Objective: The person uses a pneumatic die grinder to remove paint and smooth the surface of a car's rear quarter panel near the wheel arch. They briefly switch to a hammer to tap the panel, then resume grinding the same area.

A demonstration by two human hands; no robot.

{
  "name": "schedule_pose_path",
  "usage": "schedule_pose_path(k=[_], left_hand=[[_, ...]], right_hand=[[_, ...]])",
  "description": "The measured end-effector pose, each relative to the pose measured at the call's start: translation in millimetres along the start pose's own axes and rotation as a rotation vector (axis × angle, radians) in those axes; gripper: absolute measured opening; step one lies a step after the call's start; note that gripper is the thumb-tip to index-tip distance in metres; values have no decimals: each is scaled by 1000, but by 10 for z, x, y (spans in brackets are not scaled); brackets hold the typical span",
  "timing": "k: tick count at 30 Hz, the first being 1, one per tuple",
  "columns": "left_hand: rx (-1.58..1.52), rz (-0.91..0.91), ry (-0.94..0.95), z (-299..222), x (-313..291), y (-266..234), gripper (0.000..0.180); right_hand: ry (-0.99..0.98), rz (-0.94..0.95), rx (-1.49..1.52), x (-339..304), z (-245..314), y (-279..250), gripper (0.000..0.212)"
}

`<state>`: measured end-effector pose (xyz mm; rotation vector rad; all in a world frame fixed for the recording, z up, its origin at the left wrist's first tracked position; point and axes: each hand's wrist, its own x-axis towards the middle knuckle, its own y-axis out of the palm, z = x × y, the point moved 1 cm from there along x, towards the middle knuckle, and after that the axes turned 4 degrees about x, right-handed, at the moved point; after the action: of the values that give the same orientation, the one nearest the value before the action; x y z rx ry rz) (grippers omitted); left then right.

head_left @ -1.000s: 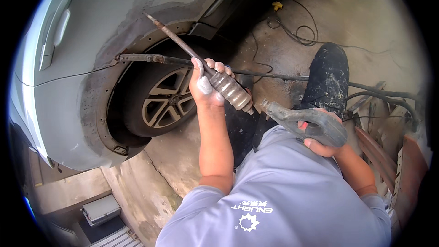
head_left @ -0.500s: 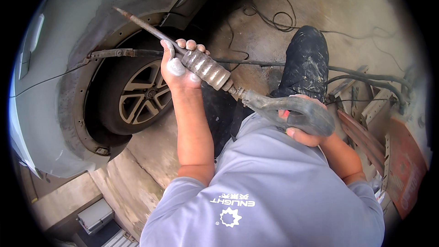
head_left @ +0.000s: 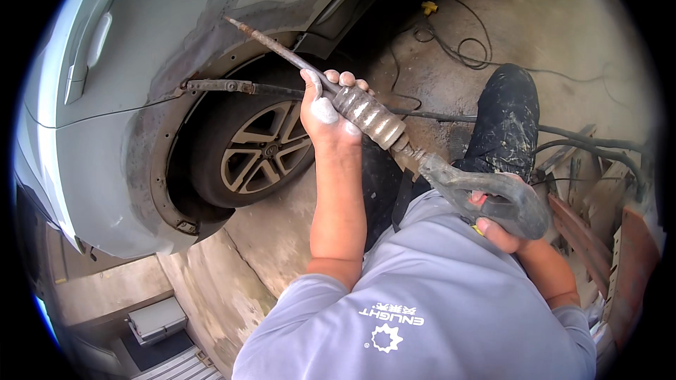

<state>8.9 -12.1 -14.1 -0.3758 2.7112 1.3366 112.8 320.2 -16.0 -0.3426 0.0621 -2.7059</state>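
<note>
Your left hand (head_left: 327, 109) had its fingers curled around the shaft (head_left: 282, 53) of a long, rusty-tipped metal tool (head_left: 377, 124) with a ribbed grey sleeve (head_left: 362, 111), just right of the black-tyred wheel with pale metal spokes (head_left: 270, 150). Your right hand (head_left: 501, 233), farther right of that wheel, gripped the tool's dark grey loop-shaped handle (head_left: 536, 217). Its tip (head_left: 229, 21) pointed above the wheel, before the pale grey patched car panel (head_left: 105, 176); whether they touched could not be told.

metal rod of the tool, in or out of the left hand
In: the metal rod passes between the left hand's thumb and fingers.
</note>
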Motion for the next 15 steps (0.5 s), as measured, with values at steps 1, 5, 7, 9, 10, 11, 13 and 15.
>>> schedule_pose_path(k=[1,5,7,9,10,11,13,15], left_hand=[[6,-3,-5,-7,15,-7,52],[-11,19,-57,-72,45,-38,56],[-5,56,-50,-218,164,-88,62],[29,69,-14,-389,302,-132,67],[14,83,-14,-436,376,-123,67],[40,44,-3,-437,372,-133,66],[81,-46,-6,-320,277,-112,63],[109,-173,79,84,95,-136,56]], right_hand=[[14,-15,29,0,-17,-7,40],[-48,-177,265,24,-124,151,44],[-115,-103,124,63,-133,68,45],[-135,-19,7,58,-142,22,45],[-119,-17,16,57,-145,19,45],[-104,-15,24,62,-149,15,44],[-96,9,28,87,-153,0,43],[-32,4,83,90,-174,17,42]])
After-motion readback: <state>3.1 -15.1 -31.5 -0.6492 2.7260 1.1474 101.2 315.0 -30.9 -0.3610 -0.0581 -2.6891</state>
